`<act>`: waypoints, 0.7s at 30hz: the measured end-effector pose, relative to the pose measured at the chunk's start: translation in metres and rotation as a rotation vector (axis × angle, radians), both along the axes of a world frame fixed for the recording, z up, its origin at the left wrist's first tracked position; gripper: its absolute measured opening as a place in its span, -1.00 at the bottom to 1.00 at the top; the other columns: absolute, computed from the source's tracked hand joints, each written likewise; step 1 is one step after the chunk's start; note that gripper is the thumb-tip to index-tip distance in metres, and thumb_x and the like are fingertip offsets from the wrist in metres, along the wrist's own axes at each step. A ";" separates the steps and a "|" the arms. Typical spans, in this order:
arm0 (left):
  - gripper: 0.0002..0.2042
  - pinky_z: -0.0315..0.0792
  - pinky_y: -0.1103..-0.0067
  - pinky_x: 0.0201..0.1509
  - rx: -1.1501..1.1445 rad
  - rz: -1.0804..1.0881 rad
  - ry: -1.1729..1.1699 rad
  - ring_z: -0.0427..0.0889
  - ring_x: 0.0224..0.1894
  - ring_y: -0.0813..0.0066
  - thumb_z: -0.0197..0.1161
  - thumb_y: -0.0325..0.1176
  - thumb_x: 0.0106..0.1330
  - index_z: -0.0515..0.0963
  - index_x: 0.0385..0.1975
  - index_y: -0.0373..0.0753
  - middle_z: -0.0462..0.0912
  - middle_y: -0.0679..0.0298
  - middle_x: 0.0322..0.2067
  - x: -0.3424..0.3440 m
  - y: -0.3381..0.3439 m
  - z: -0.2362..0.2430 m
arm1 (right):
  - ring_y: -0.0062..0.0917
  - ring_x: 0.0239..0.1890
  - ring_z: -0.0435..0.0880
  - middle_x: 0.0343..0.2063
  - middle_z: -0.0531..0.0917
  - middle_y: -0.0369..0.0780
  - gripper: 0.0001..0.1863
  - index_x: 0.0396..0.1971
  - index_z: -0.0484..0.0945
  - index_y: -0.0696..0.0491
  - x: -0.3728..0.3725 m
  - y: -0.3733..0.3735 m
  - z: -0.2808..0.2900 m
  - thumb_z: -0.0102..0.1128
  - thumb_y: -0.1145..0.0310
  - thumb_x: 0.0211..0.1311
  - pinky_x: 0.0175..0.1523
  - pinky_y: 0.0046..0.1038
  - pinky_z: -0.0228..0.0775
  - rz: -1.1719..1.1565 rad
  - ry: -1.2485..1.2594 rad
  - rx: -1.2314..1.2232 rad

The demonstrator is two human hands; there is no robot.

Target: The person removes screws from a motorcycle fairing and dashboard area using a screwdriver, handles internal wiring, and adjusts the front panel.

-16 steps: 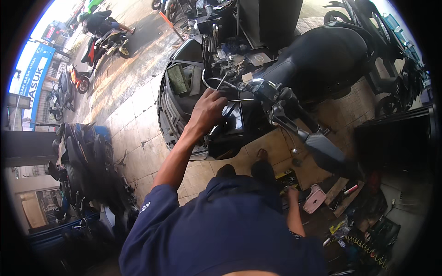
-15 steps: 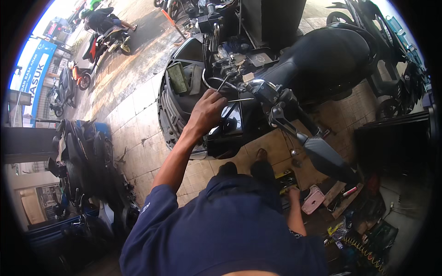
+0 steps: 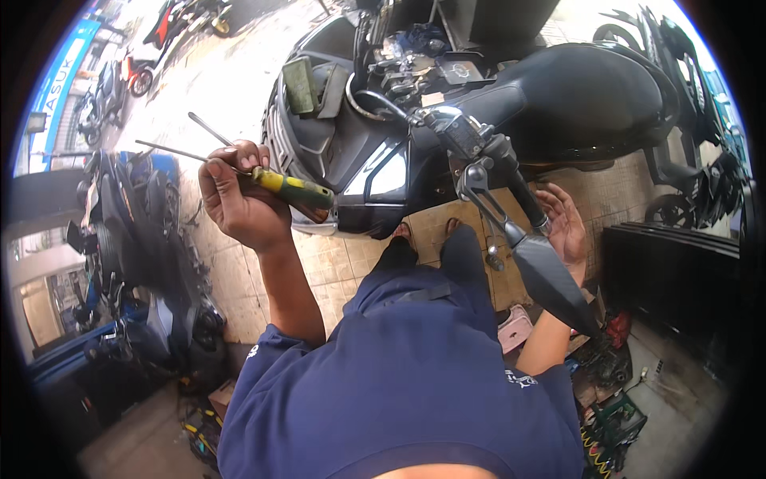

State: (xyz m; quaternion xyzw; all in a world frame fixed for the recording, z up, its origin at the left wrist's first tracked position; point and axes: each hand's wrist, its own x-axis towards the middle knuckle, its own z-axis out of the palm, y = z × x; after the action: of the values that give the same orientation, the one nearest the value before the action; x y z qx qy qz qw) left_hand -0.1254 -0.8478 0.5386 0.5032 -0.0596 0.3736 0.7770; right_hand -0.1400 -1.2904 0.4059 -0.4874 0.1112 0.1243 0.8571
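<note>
My left hand (image 3: 239, 199) is raised beside the front of a dark motor scooter (image 3: 351, 172), fingers closed round a screwdriver (image 3: 291, 190) with a yellow and dark green handle. Two thin metal shafts stick out past the fingers to the upper left, so a second tool seems to be held as well; its handle is mostly hidden. By the scooter's near handlebar grip (image 3: 523, 191), my right hand (image 3: 566, 227) has its fingers apart and holds nothing I can see. A black mirror (image 3: 554, 279) on its stalk juts out in front of the right wrist.
A long black seat (image 3: 578, 104) stretches to the right. A pink tray-like thing (image 3: 515, 327) and assorted tools lie on the floor by my right arm. Other parked motorbikes (image 3: 132, 247) line the left side. A dark low cabinet (image 3: 666, 267) stands at the right.
My left hand has drawn back left from the handlebar area, and the yellow-green screwdriver handle now shows. My right hand has risen from the floor items to the near handlebar grip.
</note>
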 end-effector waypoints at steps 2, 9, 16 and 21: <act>-0.75 0.28 0.54 -0.26 0.014 0.098 0.034 0.35 -0.37 0.47 0.02 -0.25 0.54 0.48 -0.32 -0.29 0.38 0.29 -0.48 -0.014 0.002 0.002 | -0.50 -0.18 0.65 -0.13 0.65 -0.14 -0.45 0.17 0.40 0.19 0.020 0.025 0.025 0.22 0.14 0.35 -0.07 -0.48 0.48 0.182 -0.040 0.005; -0.75 0.26 0.57 -0.36 -0.178 0.482 0.305 0.31 -0.46 0.55 -0.01 -0.25 0.56 0.36 -0.40 -0.20 0.30 0.36 -0.57 -0.086 -0.029 -0.037 | -0.68 -0.71 0.47 -0.67 0.52 -0.32 -0.70 -0.28 0.50 0.12 0.046 0.016 0.016 0.41 0.29 0.13 -0.63 -0.63 0.27 0.763 0.136 -0.285; -0.73 0.24 0.59 -0.42 -0.361 0.641 0.354 0.26 -0.53 0.60 -0.03 -0.23 0.57 0.33 -0.41 -0.19 0.25 0.40 -0.60 -0.142 -0.082 -0.073 | -0.70 -0.68 0.42 -0.62 0.47 -0.35 -0.76 -0.39 0.42 0.04 0.011 0.047 0.028 0.37 0.33 0.20 -0.64 -0.61 0.27 0.735 0.243 -0.202; -0.74 0.22 0.59 -0.40 -0.314 0.699 0.401 0.24 -0.53 0.61 -0.04 -0.23 0.57 0.31 -0.41 -0.17 0.24 0.41 -0.60 -0.175 -0.105 -0.079 | -0.67 -0.66 0.44 -0.63 0.42 -0.37 -0.75 -0.33 0.39 0.02 -0.032 0.096 0.047 0.33 0.30 0.26 -0.62 -0.55 0.31 0.658 0.308 -0.013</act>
State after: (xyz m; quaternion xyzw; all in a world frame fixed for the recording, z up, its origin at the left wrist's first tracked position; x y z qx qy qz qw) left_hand -0.3006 -0.9523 0.4595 0.4314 0.3242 0.5137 0.6670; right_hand -0.1720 -1.1942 0.4525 -0.4780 0.0773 0.4646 0.7414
